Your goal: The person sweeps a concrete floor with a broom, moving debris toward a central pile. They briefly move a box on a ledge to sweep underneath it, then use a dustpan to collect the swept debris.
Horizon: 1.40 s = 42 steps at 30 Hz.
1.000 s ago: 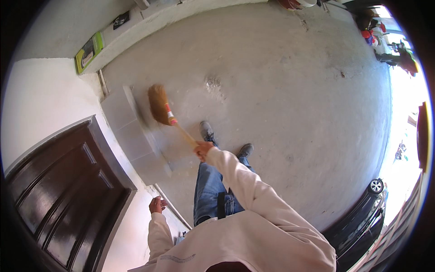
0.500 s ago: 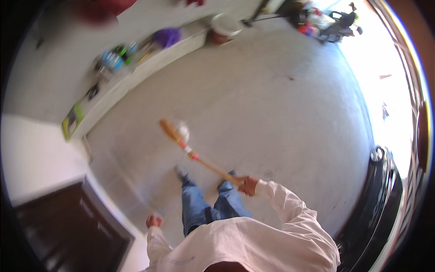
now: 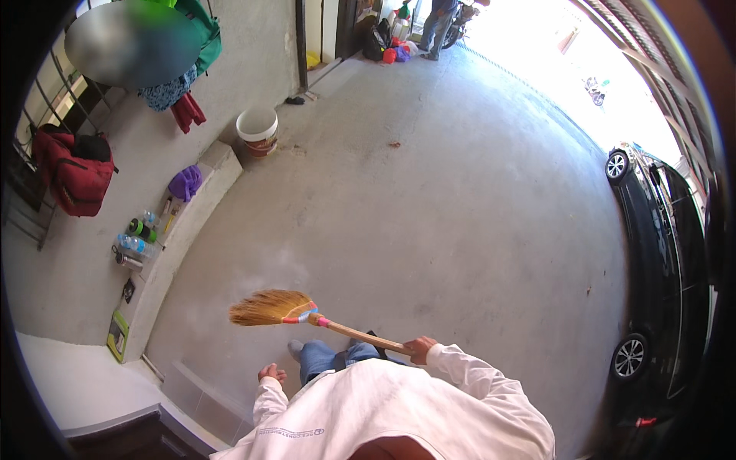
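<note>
My right hand (image 3: 420,349) is closed round the wooden handle of a straw broom (image 3: 270,307). The broom slants across in front of my legs, its fan-shaped tan bristles pointing left. Red, blue and pink bands wrap the neck where bristles meet handle. Whether the bristle tips touch the floor, I cannot tell. By my left hip hangs my left hand (image 3: 272,373), with nothing visible in it and the fingers loosely bent and slightly apart. A faint pale haze or smear shows on the concrete floor (image 3: 445,230) beyond the bristles.
Along the left wall runs a low ledge (image 3: 188,222) with bottles (image 3: 134,245) and a purple bundle (image 3: 185,184). A bucket (image 3: 257,132) stands past its end. A dark car (image 3: 663,268) is parked at right. Another person (image 3: 438,29) stands far off near bags and a motorcycle.
My view has turned, bringing the car and the wall into fuller sight. The broom has swung to lie more crosswise, and its bristles now show broadside.
</note>
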Motion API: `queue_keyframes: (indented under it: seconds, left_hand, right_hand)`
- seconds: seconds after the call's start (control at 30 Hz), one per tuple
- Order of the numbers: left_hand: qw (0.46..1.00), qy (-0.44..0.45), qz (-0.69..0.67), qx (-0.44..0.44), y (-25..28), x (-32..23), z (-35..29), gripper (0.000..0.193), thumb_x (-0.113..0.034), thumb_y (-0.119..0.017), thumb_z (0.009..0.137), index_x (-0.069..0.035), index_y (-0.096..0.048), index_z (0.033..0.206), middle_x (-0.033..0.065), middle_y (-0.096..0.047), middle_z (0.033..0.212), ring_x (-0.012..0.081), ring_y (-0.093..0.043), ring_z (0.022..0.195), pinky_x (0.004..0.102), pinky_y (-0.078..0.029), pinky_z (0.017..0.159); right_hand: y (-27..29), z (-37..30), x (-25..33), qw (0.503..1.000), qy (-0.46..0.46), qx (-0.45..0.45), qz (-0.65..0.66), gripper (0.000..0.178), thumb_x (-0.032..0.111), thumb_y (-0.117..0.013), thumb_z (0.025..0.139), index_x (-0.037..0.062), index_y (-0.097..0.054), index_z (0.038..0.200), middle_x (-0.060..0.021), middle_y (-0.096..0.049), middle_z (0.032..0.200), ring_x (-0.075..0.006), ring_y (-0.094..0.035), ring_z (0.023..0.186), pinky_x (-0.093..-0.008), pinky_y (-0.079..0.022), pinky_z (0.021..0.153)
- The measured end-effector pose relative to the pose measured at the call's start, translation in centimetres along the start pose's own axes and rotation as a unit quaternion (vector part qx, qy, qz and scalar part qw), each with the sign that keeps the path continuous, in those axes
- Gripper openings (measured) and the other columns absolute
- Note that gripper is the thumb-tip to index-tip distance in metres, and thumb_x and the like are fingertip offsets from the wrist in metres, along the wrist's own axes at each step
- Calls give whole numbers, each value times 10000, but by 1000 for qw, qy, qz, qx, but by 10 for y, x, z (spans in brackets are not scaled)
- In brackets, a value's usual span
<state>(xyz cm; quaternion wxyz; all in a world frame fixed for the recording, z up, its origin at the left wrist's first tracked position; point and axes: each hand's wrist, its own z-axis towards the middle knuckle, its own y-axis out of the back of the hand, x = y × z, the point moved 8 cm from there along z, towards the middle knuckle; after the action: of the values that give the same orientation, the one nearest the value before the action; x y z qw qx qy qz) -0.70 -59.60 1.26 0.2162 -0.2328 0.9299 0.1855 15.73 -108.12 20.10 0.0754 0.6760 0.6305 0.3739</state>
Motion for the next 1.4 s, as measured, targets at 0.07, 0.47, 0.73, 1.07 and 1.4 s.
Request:
queue_keyframes:
  seconds: [0.07,0.47,0.73,1.07,1.4]
  left_hand:
    - [999,-19,23,19,-28,-33,-2,256,-237,-548,844,-55,-535,1022,128,-643,741,215,-620,540,312,-462,412]
    - [986,78,-93,-112,-75,-2,19,283,-317,-536,859,-76,-593,722,82,-643,646,205,-617,532,341,-492,438]
    - [981,-22,-74,178,-301,-242,23,445,-462,-519,856,-81,-573,1081,87,-670,813,154,-651,674,270,-512,561]
    - [901,195,-26,385,-610,-316,-80,573,-659,-667,635,-147,-518,846,51,-629,759,161,-559,624,290,-445,558]
    - [923,71,-112,361,-680,-412,-80,177,-307,-607,763,-150,-575,837,9,-654,789,133,-599,787,288,-440,682]
  right_hand:
    - [24,-8,-17,999,26,-39,-3,390,106,-606,630,129,-633,1019,-141,-647,870,-345,-619,844,-427,-491,726]
    - [191,51,-22,985,27,-131,-112,447,98,-595,669,145,-571,1113,-141,-646,867,-341,-621,809,-427,-498,714]
    - [300,41,-13,980,8,-181,-79,452,51,-588,673,143,-570,1115,-117,-640,883,-318,-621,811,-389,-503,714]
    - [338,4,-73,934,-96,-337,-65,271,50,-607,651,112,-598,915,-103,-632,814,-316,-612,707,-392,-498,626]
    - [416,148,-243,994,-71,-72,-35,337,309,-699,654,107,-652,920,-135,-655,859,-345,-623,784,-416,-495,686]
